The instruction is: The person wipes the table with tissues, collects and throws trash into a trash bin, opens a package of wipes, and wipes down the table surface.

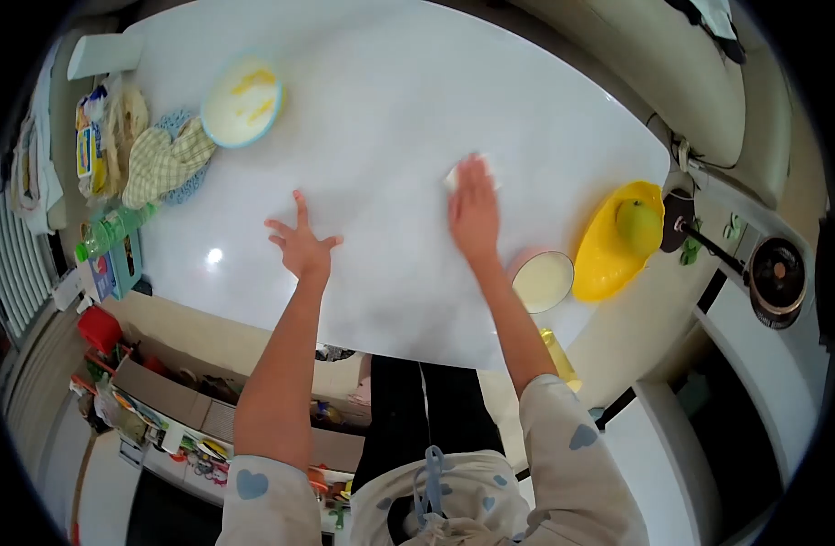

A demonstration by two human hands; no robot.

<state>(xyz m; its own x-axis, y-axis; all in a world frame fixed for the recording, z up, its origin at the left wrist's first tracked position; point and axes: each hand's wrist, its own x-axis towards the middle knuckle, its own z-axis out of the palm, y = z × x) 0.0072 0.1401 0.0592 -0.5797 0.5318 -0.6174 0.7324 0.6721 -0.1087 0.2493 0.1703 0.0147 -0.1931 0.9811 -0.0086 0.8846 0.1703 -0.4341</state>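
Note:
My right hand (pixel 475 214) lies palm down on the white table (pixel 372 173), its fingers pressed together over a white cloth or tissue (pixel 452 179) whose edges show at both sides of the fingers. Further left, my left hand (pixel 303 244) rests on the tabletop with its fingers spread and nothing in it. A round bowl with a pink rim (pixel 542 281) stands to the right of my right forearm. Beside it is a yellow leaf-shaped dish (pixel 599 264) bearing a green round fruit (pixel 637 224).
A white bowl with yellow patches (pixel 242 102) stands at the back left. Near the left edge are a checked cloth (pixel 167 159), a green bottle (pixel 115 231) and packages (pixel 91 146). Beyond the right edge stands a fan-like object (pixel 778 273). A sofa (pixel 681 77) borders the back right.

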